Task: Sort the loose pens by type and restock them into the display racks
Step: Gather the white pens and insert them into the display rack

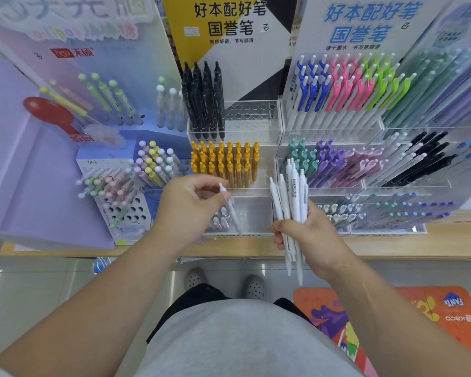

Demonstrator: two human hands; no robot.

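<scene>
My left hand pinches a single white pen between thumb and fingers, its tip angled down over the lowest clear tier of the middle acrylic rack. That tier holds a few white pens at its left end. My right hand grips a bundle of several white pens upright, just right of that tier. Above it stand rows of yellow pens and black pens.
A right-hand rack carries blue, pink, green, teal, purple and black pens. A lilac display with pastel ball-top pens stands at the left. The wooden shelf edge runs across; an orange mat lies on the floor by my shoes.
</scene>
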